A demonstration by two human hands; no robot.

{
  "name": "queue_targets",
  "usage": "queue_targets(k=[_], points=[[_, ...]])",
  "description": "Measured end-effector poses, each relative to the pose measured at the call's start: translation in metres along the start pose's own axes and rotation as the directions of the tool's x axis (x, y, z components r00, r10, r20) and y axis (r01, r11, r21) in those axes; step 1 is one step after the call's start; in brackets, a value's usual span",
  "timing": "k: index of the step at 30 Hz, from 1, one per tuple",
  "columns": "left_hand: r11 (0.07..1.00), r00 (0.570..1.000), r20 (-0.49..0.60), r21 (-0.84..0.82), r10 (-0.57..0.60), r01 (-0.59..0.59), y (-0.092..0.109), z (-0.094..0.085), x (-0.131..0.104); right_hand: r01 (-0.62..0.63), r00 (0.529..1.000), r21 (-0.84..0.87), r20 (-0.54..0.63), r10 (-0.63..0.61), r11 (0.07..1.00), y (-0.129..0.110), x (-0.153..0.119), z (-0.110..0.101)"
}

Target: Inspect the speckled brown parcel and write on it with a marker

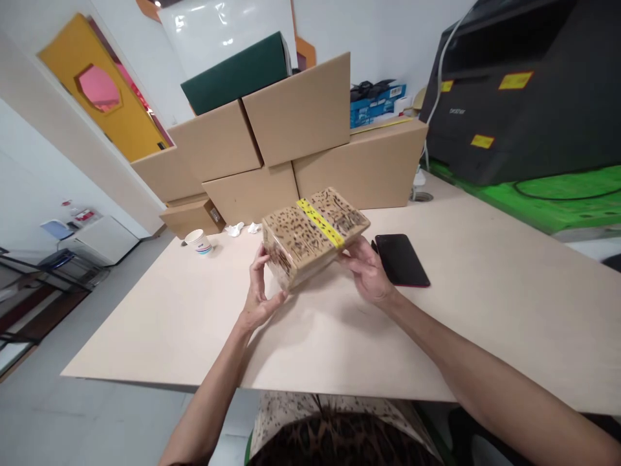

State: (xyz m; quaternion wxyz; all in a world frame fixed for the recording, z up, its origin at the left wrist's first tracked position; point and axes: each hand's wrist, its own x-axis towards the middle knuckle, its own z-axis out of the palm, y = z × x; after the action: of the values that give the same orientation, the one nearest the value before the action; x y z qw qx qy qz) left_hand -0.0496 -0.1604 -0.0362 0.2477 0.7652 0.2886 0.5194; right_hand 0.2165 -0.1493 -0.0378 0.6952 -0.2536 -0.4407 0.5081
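I am gripping the box (314, 233) between both hands: my left hand (257, 294) is pressing its fingers against the near left end, thumb curled round the corner, and my right hand (367, 272) is cupping the right end from beneath, fingers tucked under the bottom edge. The box is hovering tilted just above the table (485, 310), its patterned top with a yellow strip facing up. Just right of the box, a black phone (402, 259) is lying flat, close to my right hand. Left of the box and farther back, a paper cup (198, 242) is standing upright. Behind the box, cartons (291, 142) are sitting stacked, and right of them a black printer (528, 90).
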Motion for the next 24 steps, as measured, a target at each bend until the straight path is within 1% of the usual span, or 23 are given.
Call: queue_targets(k=[3, 5, 8, 12, 15, 17, 19, 21, 23, 24], points=[[0.996, 0.997, 0.021, 0.061, -0.072, 0.071, -0.003, 0.001, -0.008, -0.001, 0.999, -0.01, -0.052, 0.0, 1.0, 0.013, 0.004, -0.008], [0.987, 0.992, 0.037, 0.114, -0.119, 0.114, -0.001, 0.003, -0.012, -0.009, 0.998, -0.032, -0.057, 0.008, 0.999, 0.021, 0.006, -0.013], [0.977, 0.992, 0.043, 0.185, -0.119, 0.109, 0.004, 0.007, -0.015, -0.004, 0.998, -0.071, -0.06, -0.001, 0.997, 0.026, 0.006, -0.016], [0.969, 0.993, 0.002, 0.218, -0.122, 0.118, 0.005, 0.014, -0.016, 0.004, 0.999, -0.128, -0.046, -0.01, 0.992, 0.024, 0.003, -0.013], [0.961, 0.992, -0.061, 0.245, -0.114, 0.126, 0.002, 0.017, -0.016, -0.016, 1.0, -0.161, -0.019, 0.014, 0.987, 0.023, -0.001, -0.011], [0.95, 0.995, -0.083, 0.303, -0.058, 0.08, 0.0, 0.015, -0.013, -0.045, 0.999, -0.159, -0.005, 0.045, 0.986, 0.022, -0.003, -0.009], [0.912, 0.995, -0.076, 0.409, 0.065, -0.029, -0.001, 0.009, -0.009, -0.098, 0.995, -0.112, -0.013, 0.097, 0.989, 0.021, -0.003, -0.008], [0.836, 0.977, -0.051, 0.528, 0.208, -0.151, -0.002, 0.0, -0.003, -0.189, 0.981, -0.015, -0.053, 0.188, 0.982, 0.017, -0.002, -0.007], [0.743, 0.949, -0.021, 0.628, 0.313, -0.232, -0.003, -0.009, 0.003, -0.308, 0.946, 0.103, -0.075, 0.316, 0.946, 0.01, 0.002, -0.006], [0.699, 0.936, 0.01, 0.662, 0.353, -0.271, -0.004, -0.012, 0.004, -0.37, 0.922, 0.158, -0.058, 0.383, 0.915, 0.006, 0.004, -0.006]])
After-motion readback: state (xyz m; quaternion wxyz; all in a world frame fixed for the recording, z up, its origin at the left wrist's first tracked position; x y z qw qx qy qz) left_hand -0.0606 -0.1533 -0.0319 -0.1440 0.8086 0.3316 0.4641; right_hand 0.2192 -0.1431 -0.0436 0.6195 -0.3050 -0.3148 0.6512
